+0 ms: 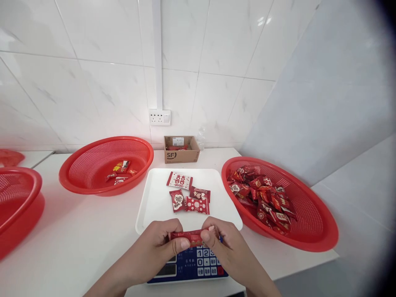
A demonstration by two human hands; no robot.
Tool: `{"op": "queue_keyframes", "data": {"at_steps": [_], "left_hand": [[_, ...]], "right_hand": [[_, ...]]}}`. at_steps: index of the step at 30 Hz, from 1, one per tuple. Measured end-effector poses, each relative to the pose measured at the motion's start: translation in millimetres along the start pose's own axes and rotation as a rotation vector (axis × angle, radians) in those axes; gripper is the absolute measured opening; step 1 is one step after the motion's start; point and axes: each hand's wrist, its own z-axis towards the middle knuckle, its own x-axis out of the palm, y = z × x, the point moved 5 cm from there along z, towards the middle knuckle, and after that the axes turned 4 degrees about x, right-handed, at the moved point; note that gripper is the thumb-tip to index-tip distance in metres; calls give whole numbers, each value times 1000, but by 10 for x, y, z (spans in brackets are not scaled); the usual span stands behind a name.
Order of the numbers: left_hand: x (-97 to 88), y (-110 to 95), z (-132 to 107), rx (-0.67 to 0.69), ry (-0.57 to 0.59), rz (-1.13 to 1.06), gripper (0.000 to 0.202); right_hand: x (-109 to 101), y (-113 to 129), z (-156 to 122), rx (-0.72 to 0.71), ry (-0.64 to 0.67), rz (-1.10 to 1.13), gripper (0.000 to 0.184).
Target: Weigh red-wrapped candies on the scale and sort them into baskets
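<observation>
Between them, my left hand [161,243] and my right hand [222,243] grip a red candy packet [194,238] by its two ends, thumbs on top. They hold it over the front edge of a digital scale, above its blue keypad [193,270]. On the scale's white tray [154,202] lie several loose packets: a white and red packet [180,180], a dark red packet [177,200], another dark red packet [200,193] and a red dotted packet [197,205]. My hands cover part of the keypad and display.
At the right stands a red basket [318,222] heaped with red packets [262,198]. Another red basket [83,165], at the left, holds several packets. A further red basket [27,202] is cut off at the left edge. A small cardboard box [182,156] stands by the tiled wall.
</observation>
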Motion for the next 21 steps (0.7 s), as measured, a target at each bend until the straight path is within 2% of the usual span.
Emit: {"op": "queue_keyframes", "data": {"at_steps": [6, 9, 14, 17, 21], "left_hand": [[37, -24, -22, 13, 3, -31, 40], [48, -11, -26, -12, 27, -72, 39], [73, -61, -9, 28, 73, -91, 39], [59, -92, 8, 34, 39, -70, 39], [35, -111, 17, 54, -10, -53, 39]], "right_hand": [[-14, 60, -41, -19, -47, -73, 43], [-39, 92, -56, -76, -115, -142, 42], [-29, 115, -46, -178, -200, -220, 41], [-1, 99, -28, -152, -187, -162, 43], [51, 24, -9, -45, -85, 16, 45]]}}
